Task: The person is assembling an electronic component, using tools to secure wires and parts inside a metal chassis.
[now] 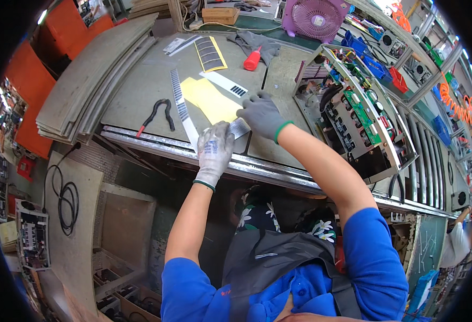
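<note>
Here, label strip beside blue-printed left glove

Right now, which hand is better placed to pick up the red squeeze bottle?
Probably the right hand: it is farther in over the workbench and nearer the red squeeze bottle. The left hand is at the front edge, farther from it.
</note>
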`<state>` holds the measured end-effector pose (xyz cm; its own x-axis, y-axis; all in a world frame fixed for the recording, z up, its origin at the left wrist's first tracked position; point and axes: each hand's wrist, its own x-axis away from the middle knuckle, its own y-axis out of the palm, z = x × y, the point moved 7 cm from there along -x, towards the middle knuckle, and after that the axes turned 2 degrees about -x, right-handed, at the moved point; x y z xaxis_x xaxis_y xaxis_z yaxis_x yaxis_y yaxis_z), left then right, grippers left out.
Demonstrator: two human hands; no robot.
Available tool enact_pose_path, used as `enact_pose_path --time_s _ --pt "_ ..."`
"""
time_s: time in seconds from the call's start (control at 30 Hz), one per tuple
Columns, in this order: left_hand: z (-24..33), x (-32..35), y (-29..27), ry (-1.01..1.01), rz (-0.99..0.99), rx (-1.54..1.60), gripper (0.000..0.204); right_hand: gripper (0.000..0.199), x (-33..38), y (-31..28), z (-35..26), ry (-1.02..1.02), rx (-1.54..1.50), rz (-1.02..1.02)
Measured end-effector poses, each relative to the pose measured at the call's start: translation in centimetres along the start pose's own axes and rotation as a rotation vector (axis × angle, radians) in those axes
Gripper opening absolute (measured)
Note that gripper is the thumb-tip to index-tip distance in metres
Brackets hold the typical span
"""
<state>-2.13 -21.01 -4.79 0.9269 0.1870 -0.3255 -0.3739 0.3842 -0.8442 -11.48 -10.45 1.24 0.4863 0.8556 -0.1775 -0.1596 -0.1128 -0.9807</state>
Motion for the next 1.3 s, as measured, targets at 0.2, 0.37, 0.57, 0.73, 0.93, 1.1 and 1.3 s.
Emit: enact_pose_path --time_s 0.2,0.37,0.57,0.73,0.93,1.1,1.3 --pt "-1.0 -2.7 -0.4 -0.186 -0.107 0.066 0.049 0.017 -3.8 1.8 0.0 -0.322 0.240 -0.182" --pt "-0.8 -3.6 -0.1 -0.318 -0.229 0.005 0.054 0.018 -4.3 1.7 0.2 -0.544 0.235 -0.207" --pt "-1.2 -3.9 0.8 -0.390 -0.253 -0.024 0.050 0.017 -4.2 2.1 0.2 -0.634 0.178 -0.216" --pt "-1.5 -4.1 1.5 -0.417 -0.222 -0.029 0.044 0.018 -2.5 2.1 0.2 -0.705 0.137 -0.039" --pt "-1.1 -3.7 1.0 -0.426 -0.173 0.013 0.043 0.021 -3.2 1.3 4.4 -0.174 -0.058 -0.020" --pt "-1.0 -3.9 0.9 -0.463 -0.212 -0.008 0.047 0.019 -3.3 2.3 2.2 -0.335 0.200 -0.203" --pt "-0.9 -4.2 1.1 -0.472 -0.190 -0.013 0.038 0.011 -2.9 2.0 1.2 -0.398 0.114 -0.110"
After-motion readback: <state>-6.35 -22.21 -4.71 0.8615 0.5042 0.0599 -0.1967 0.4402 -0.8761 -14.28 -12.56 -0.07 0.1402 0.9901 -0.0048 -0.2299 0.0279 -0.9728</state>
